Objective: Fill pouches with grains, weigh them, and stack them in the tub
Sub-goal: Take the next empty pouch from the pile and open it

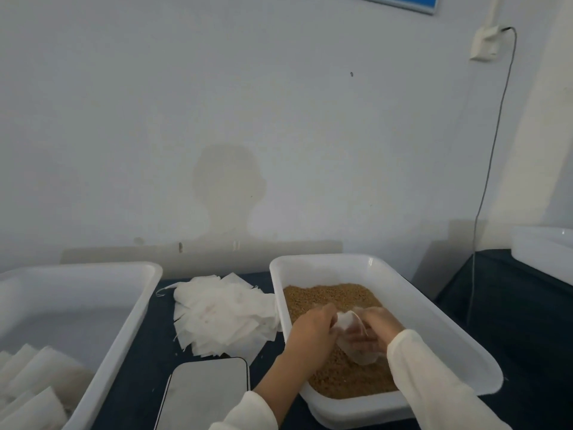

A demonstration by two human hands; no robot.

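Brown grains (328, 297) fill a white tray (434, 308) on the right of the dark table. Over the grains both hands work one thin white pouch (356, 342). My left hand (311, 328) pinches the pouch's mouth at its left edge. My right hand (376, 328) grips the pouch from the right, fingers partly behind the translucent fabric. A pile of empty white pouches (223, 318) lies between the trays. The white tub (93, 305) on the left holds filled pouches (34, 383) stacked at its near end. A flat scale (204, 395) sits near the front edge.
A second white container (542, 252) stands at the far right on another dark surface. A thin cable (483, 193) hangs down the wall from a socket (485, 41) behind the grain tray.
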